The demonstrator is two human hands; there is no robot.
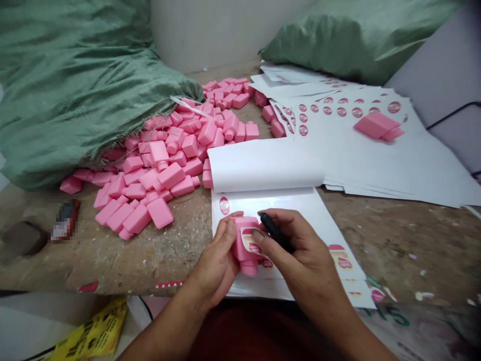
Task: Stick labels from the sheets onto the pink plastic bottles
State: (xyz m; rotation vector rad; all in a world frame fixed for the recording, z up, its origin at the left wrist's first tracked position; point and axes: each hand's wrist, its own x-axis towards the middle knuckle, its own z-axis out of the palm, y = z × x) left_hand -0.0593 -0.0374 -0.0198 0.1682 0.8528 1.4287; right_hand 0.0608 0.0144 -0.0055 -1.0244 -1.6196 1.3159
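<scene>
My left hand (216, 263) grips a pink plastic bottle (243, 255) upright on its side, just above a white label sheet (285, 213). A round printed sticker (251, 241) lies on the bottle's face. My right hand (300, 240) holds a slim black tool, perhaps a marker (275, 231), and its fingers touch the sticker's edge. The sheet's upper pages are folded back in a curl. Many loose pink bottles (161, 173) spill from a green woven sack (75, 85) across the table. One more pink bottle (377, 125) rests on a spread stack of sticker sheets (356, 135).
The worn, paint-flecked wooden table (387, 240) runs under everything. A second green sack (356, 40) sits at the back right. A dark block (24, 238) and a small blurred packet (65, 220) lie at the left. A yellow bag (92, 326) lies below the table's front edge.
</scene>
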